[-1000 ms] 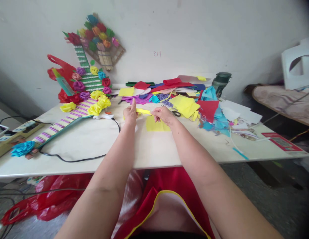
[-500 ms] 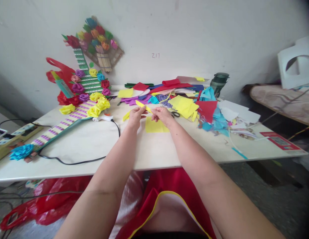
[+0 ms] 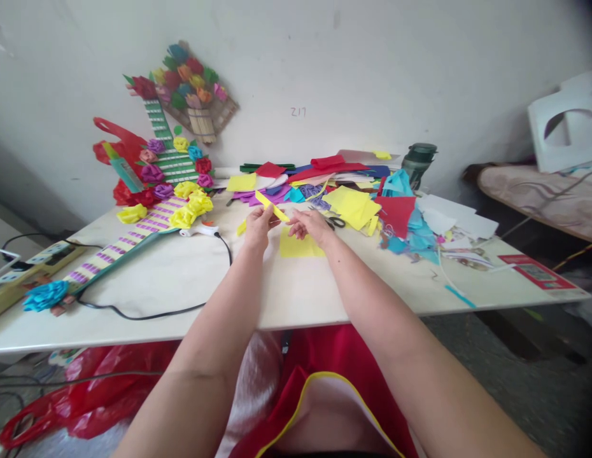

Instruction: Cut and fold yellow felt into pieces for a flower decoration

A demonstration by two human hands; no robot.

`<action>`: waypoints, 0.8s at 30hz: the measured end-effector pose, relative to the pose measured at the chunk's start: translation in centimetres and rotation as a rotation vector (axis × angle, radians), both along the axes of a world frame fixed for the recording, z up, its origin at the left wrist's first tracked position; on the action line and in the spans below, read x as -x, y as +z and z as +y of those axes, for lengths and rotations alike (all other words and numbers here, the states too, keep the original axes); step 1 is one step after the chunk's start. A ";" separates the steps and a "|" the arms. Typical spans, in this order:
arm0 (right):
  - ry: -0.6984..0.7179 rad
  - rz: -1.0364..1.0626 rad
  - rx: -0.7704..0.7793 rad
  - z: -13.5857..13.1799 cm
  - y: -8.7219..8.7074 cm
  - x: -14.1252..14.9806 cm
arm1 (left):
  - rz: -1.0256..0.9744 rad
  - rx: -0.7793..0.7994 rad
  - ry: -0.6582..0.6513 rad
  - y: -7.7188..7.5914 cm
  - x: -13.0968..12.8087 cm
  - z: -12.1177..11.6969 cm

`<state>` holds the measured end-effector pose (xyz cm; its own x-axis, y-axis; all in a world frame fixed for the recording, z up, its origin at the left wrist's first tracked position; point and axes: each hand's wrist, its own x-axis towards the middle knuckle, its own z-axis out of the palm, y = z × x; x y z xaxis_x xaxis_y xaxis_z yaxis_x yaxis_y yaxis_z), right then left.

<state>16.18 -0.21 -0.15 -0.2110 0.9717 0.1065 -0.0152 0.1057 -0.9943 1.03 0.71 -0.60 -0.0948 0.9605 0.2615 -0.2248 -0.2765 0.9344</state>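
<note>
Craft workspace, apparently within a room of a home: a white table [image 3: 296, 299] bearing colored paper sheets [image 3: 351, 207], scissors [image 3: 335, 222], a glue gun [image 3: 199, 230] and paper roses [image 3: 193, 207]; a plain wall [image 3: 372, 76] stands behind, and a patterned cushioned surface [image 3: 529, 196] lies at right.

My left hand [image 3: 260, 229] and right hand [image 3: 309, 228] work close together

Both my arms reach forward and slant inward, the left forearm [image 3: 224, 324] and right forearm [image 3: 384, 324] bare, with the elbows bent slightly and set wider apart than the wrists. My left hand is pinched, thumb raised against bent fingers that point toward the right. My right hand is turned toward it, back mostly up, fingers loosely curled and pointing left. The fingertips of both are near each other; whether they touch, I cannot tell.
</note>
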 end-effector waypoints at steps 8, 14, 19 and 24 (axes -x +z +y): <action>-0.175 0.060 -0.058 0.0 0.5 -0.5 | 0.199 0.047 -0.351 0.1 0.5 -0.2; -0.094 0.063 -0.053 0.4 -0.1 -0.4 | 0.403 0.039 -0.463 0.3 0.2 -0.9; -0.231 0.142 -0.049 1.1 -0.6 -0.3 | 0.434 -0.056 -0.348 0.0 0.2 -0.7; -0.225 0.230 0.003 0.8 -0.2 -0.5 | 0.459 -0.050 -0.218 0.0 0.1 -0.4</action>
